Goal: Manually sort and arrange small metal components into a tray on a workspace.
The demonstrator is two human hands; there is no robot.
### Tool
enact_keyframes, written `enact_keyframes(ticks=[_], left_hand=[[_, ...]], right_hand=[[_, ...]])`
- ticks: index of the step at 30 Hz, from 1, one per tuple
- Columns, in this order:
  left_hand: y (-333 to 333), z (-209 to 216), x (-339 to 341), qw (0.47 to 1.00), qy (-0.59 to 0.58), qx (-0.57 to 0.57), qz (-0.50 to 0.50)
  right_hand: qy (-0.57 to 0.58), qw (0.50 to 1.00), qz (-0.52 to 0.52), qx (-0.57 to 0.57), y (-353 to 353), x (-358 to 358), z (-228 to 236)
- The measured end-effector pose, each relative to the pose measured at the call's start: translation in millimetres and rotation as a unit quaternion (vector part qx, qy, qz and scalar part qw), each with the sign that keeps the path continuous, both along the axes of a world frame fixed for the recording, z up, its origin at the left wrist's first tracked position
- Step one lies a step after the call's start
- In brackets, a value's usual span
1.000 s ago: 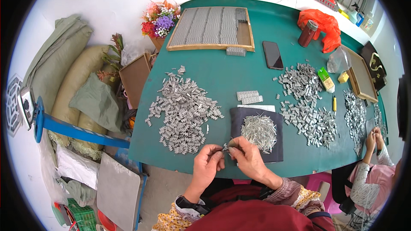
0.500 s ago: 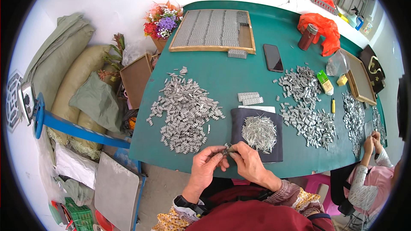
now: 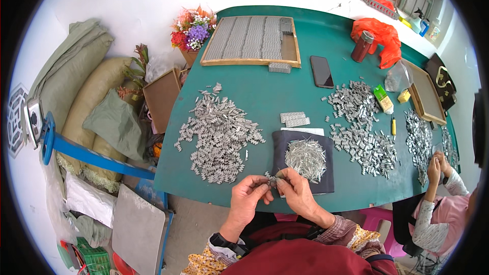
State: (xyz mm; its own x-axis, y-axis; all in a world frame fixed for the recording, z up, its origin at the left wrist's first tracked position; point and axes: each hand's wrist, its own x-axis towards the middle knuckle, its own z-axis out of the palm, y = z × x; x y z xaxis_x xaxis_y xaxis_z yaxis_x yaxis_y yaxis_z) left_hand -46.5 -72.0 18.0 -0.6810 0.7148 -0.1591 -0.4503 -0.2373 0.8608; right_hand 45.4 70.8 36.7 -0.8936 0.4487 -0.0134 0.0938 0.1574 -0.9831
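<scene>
Close together at the table's near edge, my left hand (image 3: 246,198) and my right hand (image 3: 298,193) pinch small grey toothed metal pieces (image 3: 271,179) between their fingertips. Fingers hide most of these pieces. Just beyond my right hand, thin silvery metal pins (image 3: 305,160) are heaped on a folded dark cloth (image 3: 281,145). A wide pile of grey toothed metal pieces (image 3: 219,140) lies beyond my left hand. Two short assembled strips (image 3: 295,119) rest behind the cloth.
On the green table (image 3: 244,91) are a wooden tray (image 3: 244,38) of assembled strips, a phone (image 3: 321,72), a dark red flask (image 3: 362,47) and a red plastic bag (image 3: 387,40). More metal pieces (image 3: 364,145) lie rightward. A co-worker (image 3: 443,219) sits at right, hands raised near a pile.
My right hand's fingers have shifted slightly around the small pieces, and both hands stay together. The view has tilted a little. The co-worker's hands have moved slightly.
</scene>
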Motion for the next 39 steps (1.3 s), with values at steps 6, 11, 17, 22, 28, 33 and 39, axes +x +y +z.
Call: enact_keyframes(ticks=[6, 11, 17, 22, 28, 33, 39], left_hand=[[4, 2, 6, 0.998, 0.059, -0.023, 0.01], [3, -1, 6, 0.984, 0.166, -0.057, 0.028], [7, 2, 7, 0.986, 0.132, -0.091, 0.035], [8, 0, 6, 0.992, 0.095, -0.08, 0.035], [3, -4, 1, 0.994, 0.055, -0.092, 0.011], [6, -5, 3, 0.997, 0.045, -0.062, 0.021], [9, 0, 2, 0.995, 0.059, -0.044, 0.06]], right_hand=[[0.02, 0.998, -0.007, -0.059, 1, 1, -11], [0.026, 0.997, -0.009, -0.067, 1, 1, -12], [0.009, 0.999, -0.008, -0.049, 2, 1, -14], [0.005, 0.999, -0.009, -0.036, 3, 0, -13], [0.012, 0.999, -0.011, -0.052, 3, -1, -19], [0.001, 0.998, -0.019, -0.063, 4, -2, -16], [0.009, 0.998, -0.02, -0.052, 3, -1, -19]])
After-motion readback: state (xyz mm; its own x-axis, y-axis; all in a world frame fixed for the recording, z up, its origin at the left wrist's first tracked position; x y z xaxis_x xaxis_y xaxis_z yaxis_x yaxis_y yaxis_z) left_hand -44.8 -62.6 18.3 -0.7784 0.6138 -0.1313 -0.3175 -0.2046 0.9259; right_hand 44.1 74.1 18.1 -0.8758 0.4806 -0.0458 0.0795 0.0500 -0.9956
